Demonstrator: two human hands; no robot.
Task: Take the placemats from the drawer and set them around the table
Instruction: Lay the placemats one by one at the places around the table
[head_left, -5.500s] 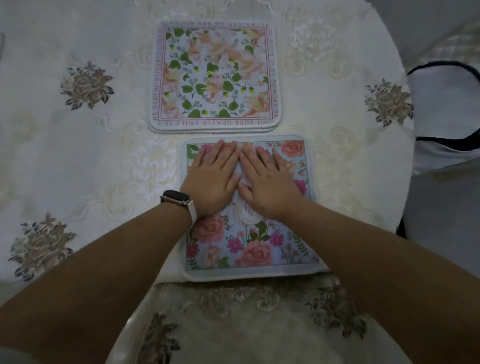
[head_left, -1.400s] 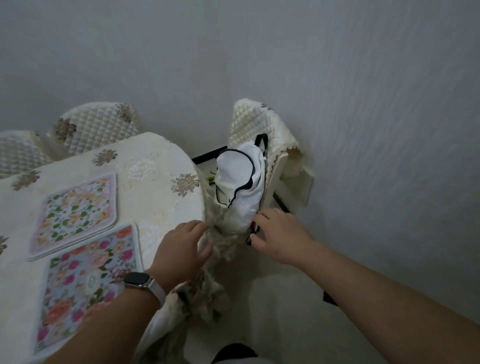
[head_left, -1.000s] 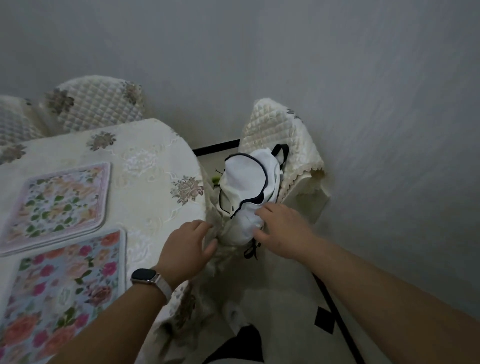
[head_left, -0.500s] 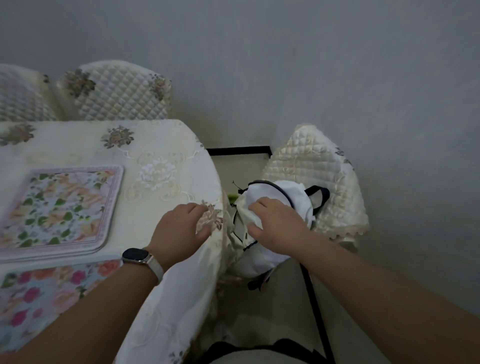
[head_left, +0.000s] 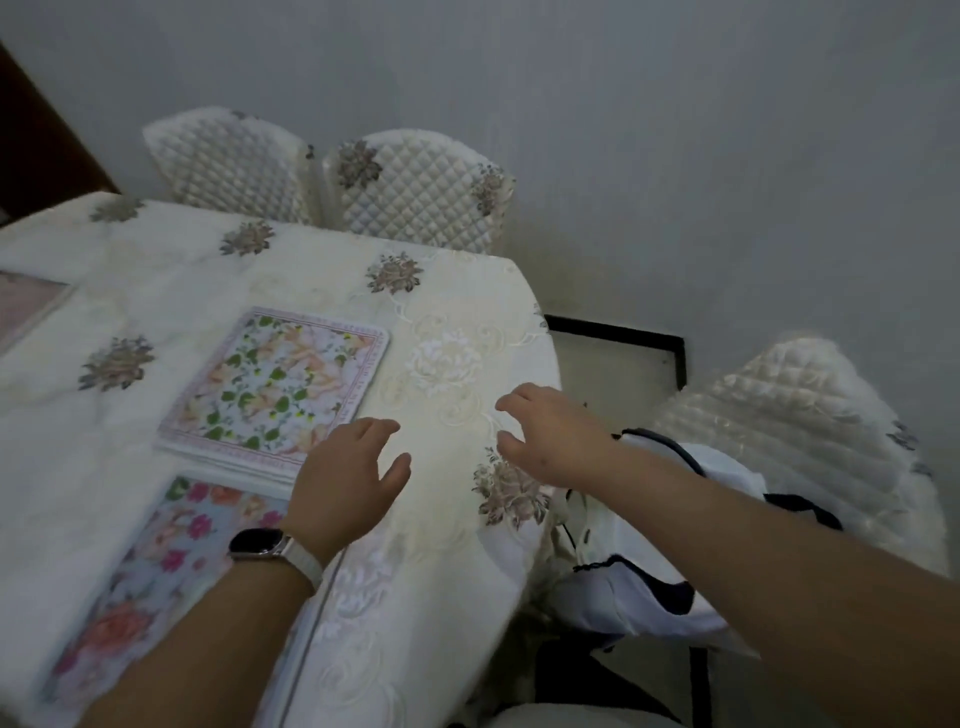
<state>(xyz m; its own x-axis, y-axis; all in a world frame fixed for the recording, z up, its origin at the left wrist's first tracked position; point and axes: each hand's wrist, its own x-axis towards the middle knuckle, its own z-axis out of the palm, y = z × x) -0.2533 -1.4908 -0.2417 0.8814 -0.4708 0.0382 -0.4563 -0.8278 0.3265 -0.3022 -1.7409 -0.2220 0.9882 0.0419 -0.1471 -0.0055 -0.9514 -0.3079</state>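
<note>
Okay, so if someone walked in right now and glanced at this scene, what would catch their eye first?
First, two bright floral placemats on the pale tablecloth: the green-leaf mat mid-table and the rose mat at the near left edge. Next, the left hand and right hand, both empty, over the cloth right of the mats. A white bag sits on the chair at the right.

One wide-angle view is taken from the wearer's head and is aimed forward and down over the counter (head_left: 457, 312). The left hand (head_left: 348, 483) and right hand (head_left: 550, 441) are seen close, mid-frame; chairs (head_left: 415, 197) and wall (head_left: 675, 156) are caught beyond.
</note>
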